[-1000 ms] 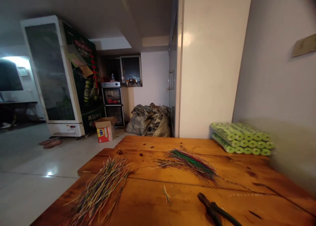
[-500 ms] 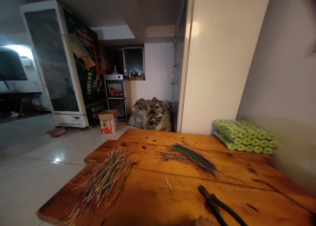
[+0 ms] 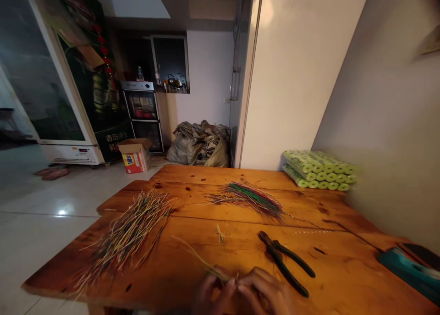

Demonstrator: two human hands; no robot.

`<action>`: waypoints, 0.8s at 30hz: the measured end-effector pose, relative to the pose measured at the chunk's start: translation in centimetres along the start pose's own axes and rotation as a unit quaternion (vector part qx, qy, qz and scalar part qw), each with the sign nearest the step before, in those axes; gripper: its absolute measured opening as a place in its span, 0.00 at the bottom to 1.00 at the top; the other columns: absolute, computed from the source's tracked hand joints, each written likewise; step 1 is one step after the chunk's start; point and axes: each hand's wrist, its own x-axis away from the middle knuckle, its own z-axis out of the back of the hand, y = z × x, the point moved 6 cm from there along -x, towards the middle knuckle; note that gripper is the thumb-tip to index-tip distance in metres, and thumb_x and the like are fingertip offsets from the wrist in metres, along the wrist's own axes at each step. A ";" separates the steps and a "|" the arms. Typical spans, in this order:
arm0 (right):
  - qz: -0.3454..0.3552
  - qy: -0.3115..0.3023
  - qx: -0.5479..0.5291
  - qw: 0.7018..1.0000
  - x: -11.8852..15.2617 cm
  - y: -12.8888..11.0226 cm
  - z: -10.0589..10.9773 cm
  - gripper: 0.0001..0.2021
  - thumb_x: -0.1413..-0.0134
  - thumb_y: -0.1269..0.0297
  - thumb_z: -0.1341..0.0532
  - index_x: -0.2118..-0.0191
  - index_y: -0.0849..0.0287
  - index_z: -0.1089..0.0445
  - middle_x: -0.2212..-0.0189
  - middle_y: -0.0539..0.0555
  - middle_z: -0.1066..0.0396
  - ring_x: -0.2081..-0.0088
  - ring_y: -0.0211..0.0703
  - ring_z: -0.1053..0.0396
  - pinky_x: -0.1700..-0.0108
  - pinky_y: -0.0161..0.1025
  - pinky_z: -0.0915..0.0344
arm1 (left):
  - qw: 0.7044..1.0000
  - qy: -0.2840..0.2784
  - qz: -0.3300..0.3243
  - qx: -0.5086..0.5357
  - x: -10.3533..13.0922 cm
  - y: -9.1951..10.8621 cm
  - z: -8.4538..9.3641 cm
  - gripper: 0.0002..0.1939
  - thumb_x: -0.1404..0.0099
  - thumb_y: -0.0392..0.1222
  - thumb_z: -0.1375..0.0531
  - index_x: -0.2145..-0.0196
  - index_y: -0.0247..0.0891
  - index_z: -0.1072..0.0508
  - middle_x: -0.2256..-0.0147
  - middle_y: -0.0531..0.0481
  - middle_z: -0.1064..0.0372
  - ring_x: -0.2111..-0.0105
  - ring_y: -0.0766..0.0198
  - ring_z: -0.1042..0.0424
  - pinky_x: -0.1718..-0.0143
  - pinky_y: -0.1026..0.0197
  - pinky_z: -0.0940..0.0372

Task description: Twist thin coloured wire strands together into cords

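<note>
My left hand (image 3: 216,293) is closed at the bottom edge, pinching a few thin yellowish wires (image 3: 197,256) that stick out to the upper left. My right hand (image 3: 264,291) meets it fingertip to fingertip, pinched at the near end of the same wires. What lies between the fingertips is partly hidden. Just right of my hands rest pliers (image 3: 282,260) with dark green handles, jaws pointing away. A loose pile of multicoloured wires (image 3: 132,234) lies on the left. Farther back is a second bundle (image 3: 252,198), green and red. A few short wire pieces (image 3: 220,233) lie in the middle.
The wooden table (image 3: 192,228) has plank gaps. At its right edge sits a teal device (image 3: 409,273) with a dark cord. Stacked yellow-green rolls (image 3: 318,170) stand at the back right. Beyond are stuffed sacks (image 3: 201,143), a cardboard box (image 3: 134,157) and a drinks fridge (image 3: 68,152).
Both hands have come up into view with thin wires between them; earlier only a bit of one hand showed. The view has tilted down and turned right, revealing the teal device.
</note>
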 end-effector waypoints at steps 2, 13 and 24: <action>0.047 0.046 0.057 0.996 0.1 -1.1 0.1 0.15 0.40 0.66 0.51 0.71 0.59 0.30 0.77 0.54 0.29 0.75 0.41 0.31 0.72 0.33 0.36 | 0.999 0.020 0.023 0.018 0.0 -0.8 0.0 0.14 0.49 0.52 0.40 0.80 0.39 0.32 0.80 0.53 0.34 0.75 0.62 0.35 0.71 0.62 0.38; -0.181 -0.026 -0.205 0.962 0.9 0.4 0.3 0.11 0.45 0.63 0.43 0.74 0.60 0.28 0.79 0.49 0.30 0.75 0.37 0.34 0.72 0.31 0.39 | 0.948 -0.036 -0.206 -0.240 1.7 5.4 0.6 0.09 0.44 0.47 0.40 0.75 0.42 0.23 0.59 0.44 0.35 0.55 0.53 0.36 0.53 0.51 0.41; 0.058 0.046 0.115 0.991 1.1 -3.2 2.1 0.15 0.39 0.69 0.52 0.72 0.59 0.32 0.78 0.53 0.33 0.75 0.39 0.36 0.72 0.34 0.41 | 0.996 -0.077 -0.036 -0.025 1.5 3.6 -0.6 0.13 0.45 0.46 0.40 0.81 0.36 0.29 0.63 0.47 0.37 0.61 0.58 0.34 0.57 0.59 0.40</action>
